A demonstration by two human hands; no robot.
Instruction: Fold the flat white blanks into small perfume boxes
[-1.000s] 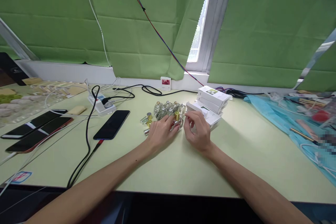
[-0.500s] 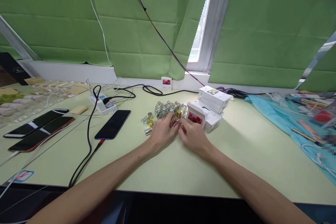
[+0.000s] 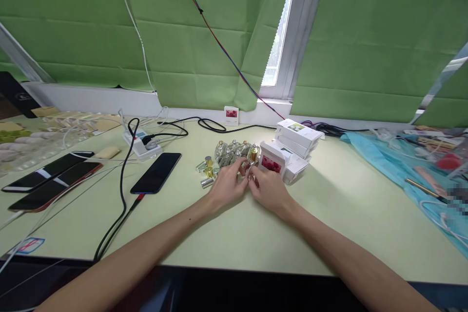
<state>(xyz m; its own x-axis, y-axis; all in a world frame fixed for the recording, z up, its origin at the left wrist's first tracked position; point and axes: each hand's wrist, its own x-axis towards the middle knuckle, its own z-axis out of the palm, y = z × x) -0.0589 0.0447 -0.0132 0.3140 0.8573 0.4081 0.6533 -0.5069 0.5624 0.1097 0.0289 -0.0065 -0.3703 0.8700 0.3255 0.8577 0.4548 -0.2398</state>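
My left hand (image 3: 229, 183) and my right hand (image 3: 268, 186) meet at the middle of the table, fingers closed round a small glass bottle (image 3: 252, 162) with a gold top. Behind and left of it stand several round clear glass bottles (image 3: 233, 151). Small gold and silver caps (image 3: 208, 172) lie just left of my left hand. Beside my right hand is a white box (image 3: 272, 160) with a red picture, its top flap up. My fingers partly hide the lower part of the held bottle.
White boxes (image 3: 298, 136) are stacked at the right. A black phone (image 3: 156, 173), a white power strip (image 3: 142, 145) and cables lie left. Another small box (image 3: 231, 115) stands by the wall. Blue sheeting (image 3: 380, 161) with clutter covers the far right.
The gold-topped bottle between my hands has shifted slightly up and right, and more of its glass shows. My hands remain nearly in place.
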